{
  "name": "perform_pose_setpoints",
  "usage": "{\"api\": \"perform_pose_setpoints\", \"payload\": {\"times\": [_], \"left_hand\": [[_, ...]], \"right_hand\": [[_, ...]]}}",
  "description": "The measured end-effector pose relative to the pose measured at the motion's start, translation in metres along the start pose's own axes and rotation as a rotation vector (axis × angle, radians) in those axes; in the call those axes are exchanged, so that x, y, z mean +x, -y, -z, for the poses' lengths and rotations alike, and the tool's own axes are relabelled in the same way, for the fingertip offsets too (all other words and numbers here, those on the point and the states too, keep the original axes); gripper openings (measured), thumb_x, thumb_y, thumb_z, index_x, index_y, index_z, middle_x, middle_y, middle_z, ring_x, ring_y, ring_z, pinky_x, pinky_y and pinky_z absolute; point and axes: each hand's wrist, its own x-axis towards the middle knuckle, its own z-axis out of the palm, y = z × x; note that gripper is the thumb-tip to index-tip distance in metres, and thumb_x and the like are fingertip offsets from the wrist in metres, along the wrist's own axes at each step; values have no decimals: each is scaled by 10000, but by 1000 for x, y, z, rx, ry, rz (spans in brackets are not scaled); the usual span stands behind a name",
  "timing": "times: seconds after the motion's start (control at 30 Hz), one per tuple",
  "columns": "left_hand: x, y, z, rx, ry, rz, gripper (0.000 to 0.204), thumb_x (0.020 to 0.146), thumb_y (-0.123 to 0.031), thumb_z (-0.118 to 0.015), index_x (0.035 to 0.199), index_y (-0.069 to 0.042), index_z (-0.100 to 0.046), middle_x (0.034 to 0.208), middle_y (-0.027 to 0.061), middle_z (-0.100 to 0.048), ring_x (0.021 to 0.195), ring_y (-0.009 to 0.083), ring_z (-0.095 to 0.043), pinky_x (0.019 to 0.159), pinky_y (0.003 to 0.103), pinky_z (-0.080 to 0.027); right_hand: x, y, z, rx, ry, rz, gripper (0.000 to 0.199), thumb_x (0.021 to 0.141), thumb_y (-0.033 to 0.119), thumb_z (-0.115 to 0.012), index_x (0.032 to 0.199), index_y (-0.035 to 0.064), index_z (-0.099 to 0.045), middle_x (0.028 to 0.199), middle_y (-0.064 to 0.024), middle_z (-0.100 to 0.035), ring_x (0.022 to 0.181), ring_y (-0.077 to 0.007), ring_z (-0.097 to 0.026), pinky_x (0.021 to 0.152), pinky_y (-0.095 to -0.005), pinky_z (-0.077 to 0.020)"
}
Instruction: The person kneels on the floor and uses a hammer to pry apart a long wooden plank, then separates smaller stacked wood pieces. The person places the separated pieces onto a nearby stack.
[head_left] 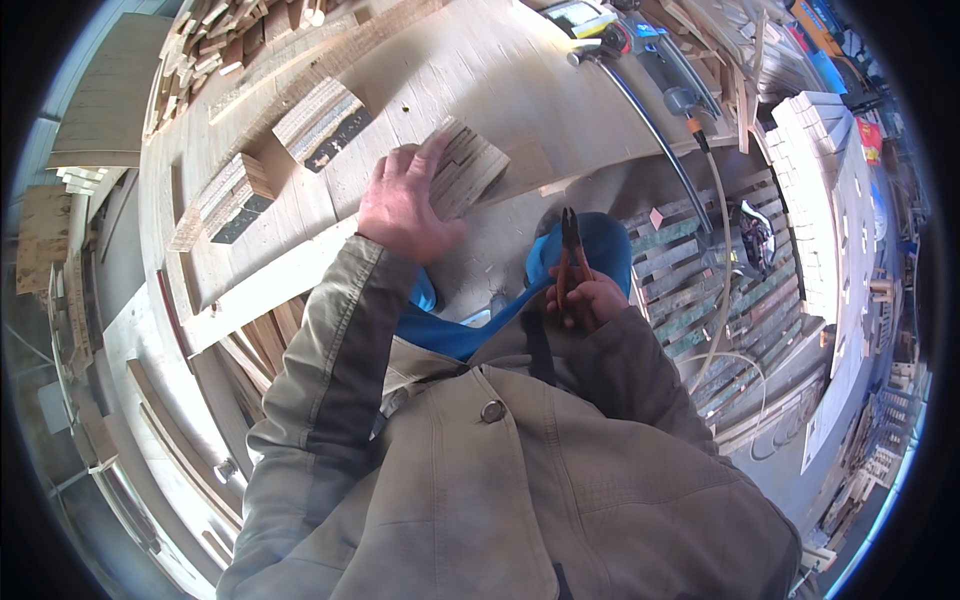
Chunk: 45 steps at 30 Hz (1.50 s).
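My left hand (408, 203) is at the table's near edge, its fingers and thumb around the left side of a layered wooden block (473, 168). This block lies at an angle on the table and its far left part is partly covered by my fingers. Lower and to the right, in front of my body, my right hand (588, 300) grips a pair of pliers (571, 245) by reddish-brown handles. The dark jaws point away from me and nothing is between them. Two similar blocks sit left of my left hand, a larger one (318, 112) and a smaller one (238, 195).
The plywood-topped table (400, 60) carries a pile of wood strips (215, 45) at the far left. A hammer (598, 47) lies at its far right. A hose (728, 250) hangs down beside a slatted pallet (690, 235). White stacked boards (805, 190) stand on the right.
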Motion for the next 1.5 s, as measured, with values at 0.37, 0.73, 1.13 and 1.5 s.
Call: {"api": "perform_pose_setpoints", "payload": {"times": [0.37, 0.73, 1.13, 1.5], "left_hand": [[-2, -9, 8, 34, -5, -31, 1069, 608, -257, -870, 1577, -133, -436, 1379, 224, -537, 1286, 437, -522, 1119, 527, -458], [-1, -34, 7, 186, -12, 49, 1049, 634, -326, -888, 1558, -116, -439, 1349, 241, -550, 1248, 452, -531, 1088, 564, -464], [0, -35, 3, 189, -37, 9, 998, 651, -324, -883, 1520, -101, -444, 1361, 227, -557, 1280, 432, -529, 1101, 546, -456], [23, -39, 19, 244, -169, -189, 961, 631, -251, -926, 1463, -27, -502, 1322, 203, -608, 1259, 398, -577, 1076, 494, -490]], "right_hand": [[5, 1, 5, 32, 69, -23, 539, 807, -47, -534, 1345, -31, -524, 1089, -212, -692, 963, -329, -733, 680, -383, -604], [6, 2, 17, 115, 134, -27, 544, 802, -55, -539, 1344, -12, -512, 1098, -226, -687, 964, -356, -729, 694, -384, -598], [-3, 0, 26, 173, 199, 27, 536, 800, -33, -552, 1335, 4, -533, 1083, -190, -675, 964, -343, -723, 689, -388, -587], [-13, 4, 34, 256, 198, 2, 577, 786, -21, -566, 1361, 25, -538, 1101, -173, -678, 1002, -322, -709, 707, -389, -570]]}}
